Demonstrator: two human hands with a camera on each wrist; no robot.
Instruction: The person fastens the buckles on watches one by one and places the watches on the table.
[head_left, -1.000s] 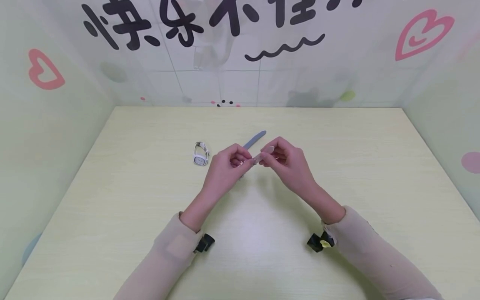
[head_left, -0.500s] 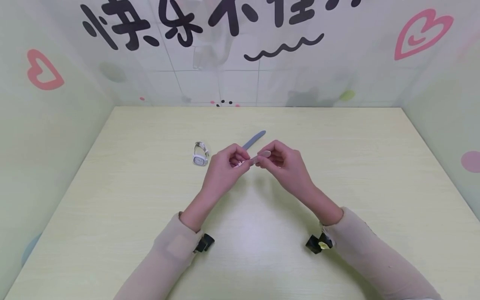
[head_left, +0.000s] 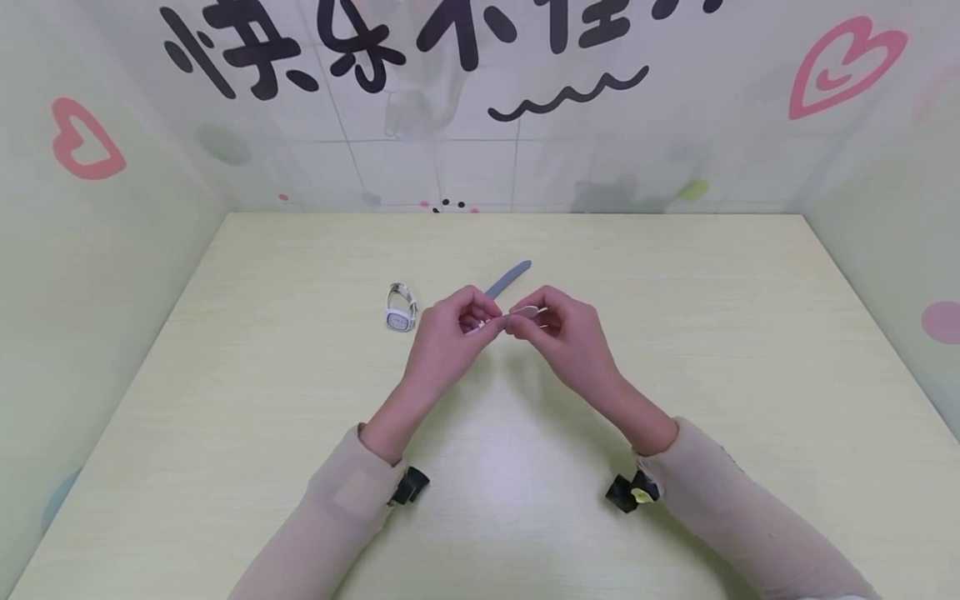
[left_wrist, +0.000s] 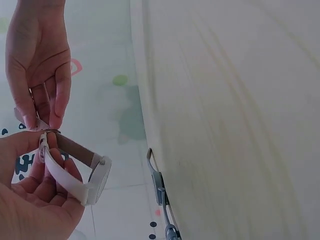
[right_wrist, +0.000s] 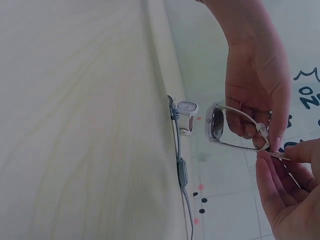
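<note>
Both hands hold a white wristwatch (left_wrist: 65, 176), its strap bent into a loop and raised above the table. My left hand (head_left: 450, 337) pinches the strap at the buckle between thumb and fingers. Thumb and fingertips of my right hand (head_left: 566, 333) grip the strap's free end, right beside the left fingertips. In the right wrist view the watch case (right_wrist: 216, 123) hangs out at the far side of the loop. Behind the hands lies a blue-grey watch (head_left: 512, 277), partly hidden by them in the head view.
A second white watch (head_left: 401, 310) rests on its side on the pale wooden table (head_left: 225, 400), left of the hands. Printed curtain-like walls (head_left: 442, 167) close off the back and both sides. Each sleeve cuff carries a small black camera (head_left: 408, 486).
My right hand has moved slightly left and down toward the left fingertips, and the strap end has tilted flatter. The left hand and the watches on the table stay put.
</note>
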